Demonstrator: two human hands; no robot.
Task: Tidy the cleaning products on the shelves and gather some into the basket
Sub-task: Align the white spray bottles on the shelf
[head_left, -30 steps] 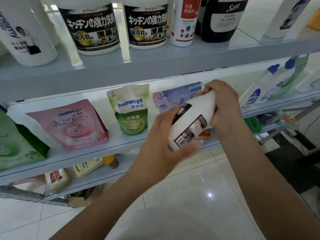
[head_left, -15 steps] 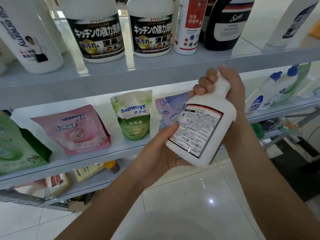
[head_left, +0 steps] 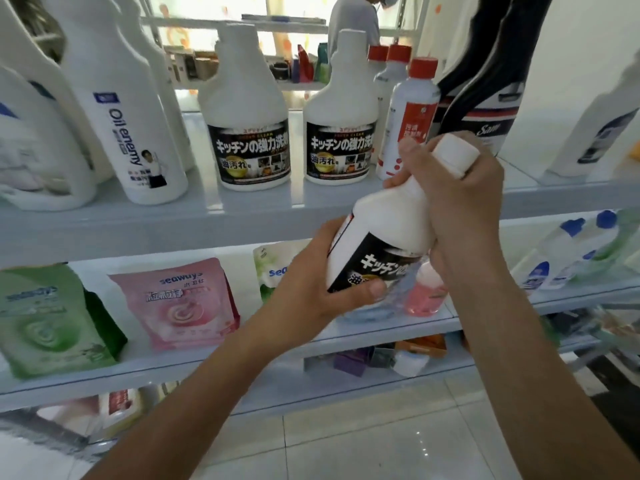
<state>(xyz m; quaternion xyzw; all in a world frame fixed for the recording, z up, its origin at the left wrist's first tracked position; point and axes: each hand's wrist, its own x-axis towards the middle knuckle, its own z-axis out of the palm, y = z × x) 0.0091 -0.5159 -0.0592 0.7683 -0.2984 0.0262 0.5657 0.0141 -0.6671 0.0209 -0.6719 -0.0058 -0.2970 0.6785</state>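
I hold a white kitchen cleaner bottle (head_left: 384,230) with a black label in both hands, tilted with its cap up to the right, in front of the shelves. My left hand (head_left: 311,292) grips its lower body and base. My right hand (head_left: 453,188) wraps its neck just under the white cap. Two matching bottles (head_left: 247,133) (head_left: 341,129) stand upright on the upper shelf (head_left: 207,216) just behind. No basket is in view.
The upper shelf also carries an "Oil enemy" bottle (head_left: 128,123), red-capped bottles (head_left: 412,109) and a black jug (head_left: 485,81). On the middle shelf (head_left: 194,362) lie green (head_left: 52,320) and pink (head_left: 180,303) pouches, a pink bottle (head_left: 424,292) and blue-capped bottles (head_left: 568,254). A person stands beyond.
The bottle has been raised and turned, so its front black label faces me instead of the back label. My view has tilted up toward the upper shelf.
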